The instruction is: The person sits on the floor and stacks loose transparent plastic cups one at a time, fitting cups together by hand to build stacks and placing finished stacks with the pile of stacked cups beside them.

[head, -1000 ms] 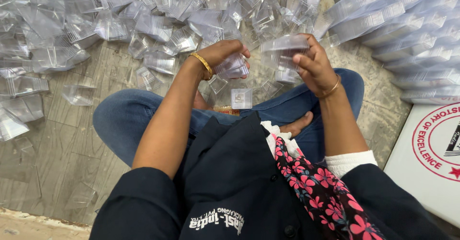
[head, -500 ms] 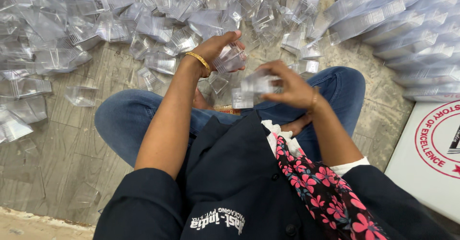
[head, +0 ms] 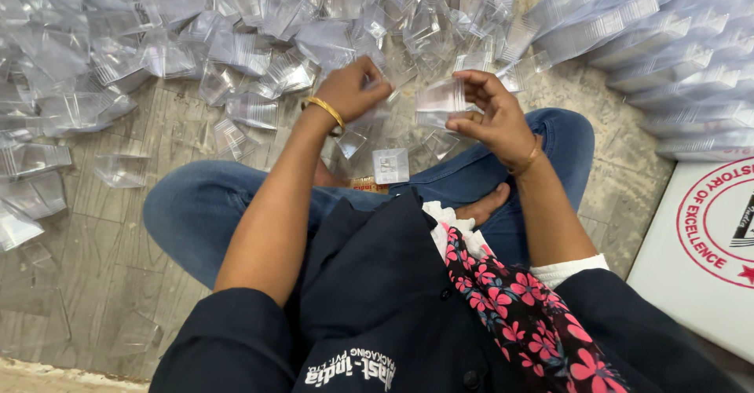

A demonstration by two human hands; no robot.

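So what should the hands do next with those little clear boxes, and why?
Probably the left hand should pick up another clear piece from the heap it is touching and bring it to the small stack held in the right hand. The stack is held up ready, and loose pieces lie right under the left fingers.

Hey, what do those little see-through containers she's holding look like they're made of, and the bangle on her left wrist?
The stack of small containers in the right hand looks like thin clear plastic, glossy: the floor shows through it and its edges catch light. The bangle on the left hand wrist looks like polished yellow metal, perhaps gold or brass; the picture cannot settle which.
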